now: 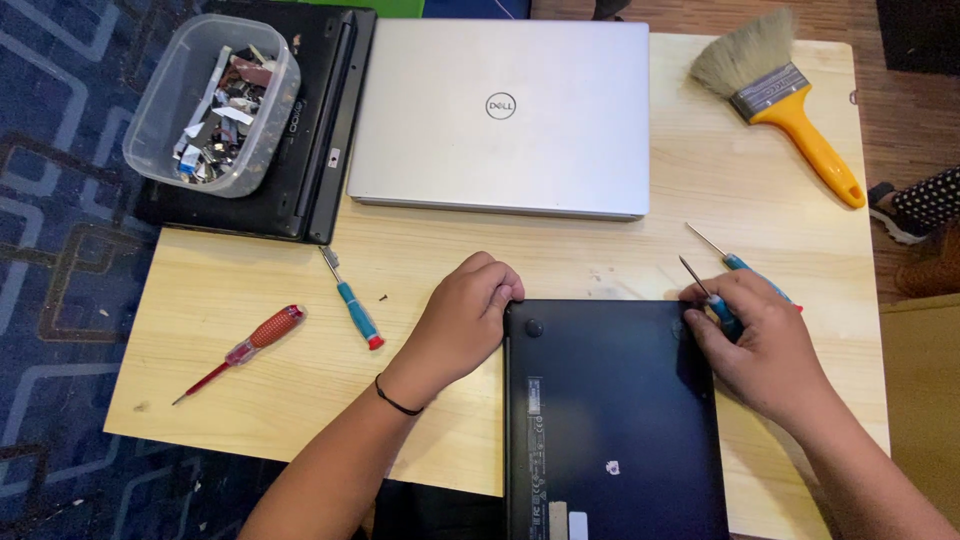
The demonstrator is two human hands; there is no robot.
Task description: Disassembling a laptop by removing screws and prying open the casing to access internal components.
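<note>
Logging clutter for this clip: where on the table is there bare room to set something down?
Bare wood lies between the silver laptop and the paintbrush, and along the left edge below the red screwdriver. It is crowded around the black laptop, where the left hand and right hand work.

A closed silver laptop [498, 115] lies beside a plastic tub of scraps [212, 105], a yellow-handled brush [778, 93] and a red-handled screwdriver [243, 350] on a wooden table [700, 200].
</note>
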